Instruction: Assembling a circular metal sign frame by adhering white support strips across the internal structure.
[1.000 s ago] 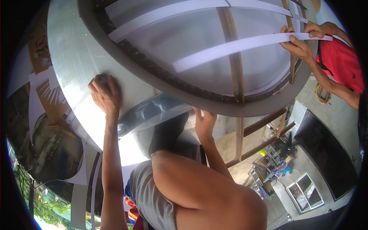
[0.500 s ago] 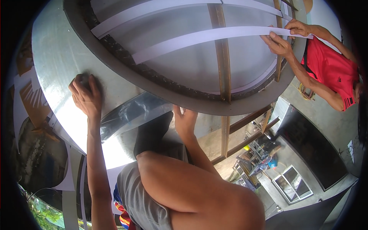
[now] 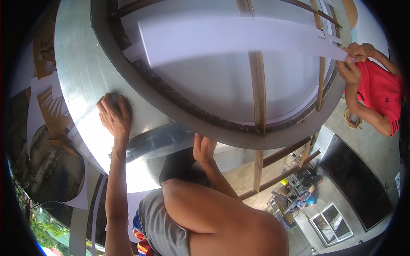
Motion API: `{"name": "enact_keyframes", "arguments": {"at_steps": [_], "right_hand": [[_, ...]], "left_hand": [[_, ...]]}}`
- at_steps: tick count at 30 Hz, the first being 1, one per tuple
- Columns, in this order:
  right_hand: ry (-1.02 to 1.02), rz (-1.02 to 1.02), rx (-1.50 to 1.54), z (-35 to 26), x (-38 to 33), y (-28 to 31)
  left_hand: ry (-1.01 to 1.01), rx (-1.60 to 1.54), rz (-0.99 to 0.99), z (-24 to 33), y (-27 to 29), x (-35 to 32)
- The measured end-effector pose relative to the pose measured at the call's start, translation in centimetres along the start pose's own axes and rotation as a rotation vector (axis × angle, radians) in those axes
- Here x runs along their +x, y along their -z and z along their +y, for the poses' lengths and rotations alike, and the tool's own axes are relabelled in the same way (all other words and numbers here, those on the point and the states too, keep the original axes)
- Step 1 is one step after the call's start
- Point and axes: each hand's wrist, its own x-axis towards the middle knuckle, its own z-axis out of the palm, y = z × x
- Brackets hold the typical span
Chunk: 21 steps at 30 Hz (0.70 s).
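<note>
A large round metal drum has a grey ring rim [image 3: 222, 135] and a pale silvery side sheet [image 3: 89, 81]. On that sheet presses my left hand [image 3: 114, 116], its fingers curled round a small dark thing that I cannot make out. My right hand [image 3: 204, 149] is closed at the lower edge of the ring, its fingertips partly hidden there. Between my hands runs a strip of clear shiny film [image 3: 156, 138] along the sheet. Across the ring's opening, a co-worker's hands [image 3: 352, 62] hold the end of a long white strip [image 3: 222, 38], which is blurred.
Brown steel bars [image 3: 257, 94] cross the ring, and more bars stand below it. My bent bare leg [image 3: 226, 213] is close beneath my right arm. Cut white and brown sheets [image 3: 53, 106] lie at the left. A window frame [image 3: 331, 224] and a dark panel [image 3: 356, 183] stand at lower right.
The co-worker has lifted the white strip off the ring, and it looks wider and nearer. The view has shifted, with drum and hands lower and further right. Both my hands keep their places.
</note>
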Motion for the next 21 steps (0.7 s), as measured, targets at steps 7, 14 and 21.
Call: {"name": "enact_keyframes", "arguments": {"at_steps": [7, 14, 21], "right_hand": [[0.010, -0.012, -0.068, 1.1, -1.3, -0.4], [-0.057, -0.092, 0.018, 1.3, -1.0, -0.5], [0.004, 0.009, -0.014, 0.0, 0.6, 0.3]], "left_hand": [[0.010, -0.003, -0.013, -0.1, -0.2, -0.2], [0.004, 0.012, -0.002, 0.0, -0.1, -0.2], [0.058, 0.023, -0.031, 0.3, 0.0, -0.2]]}}
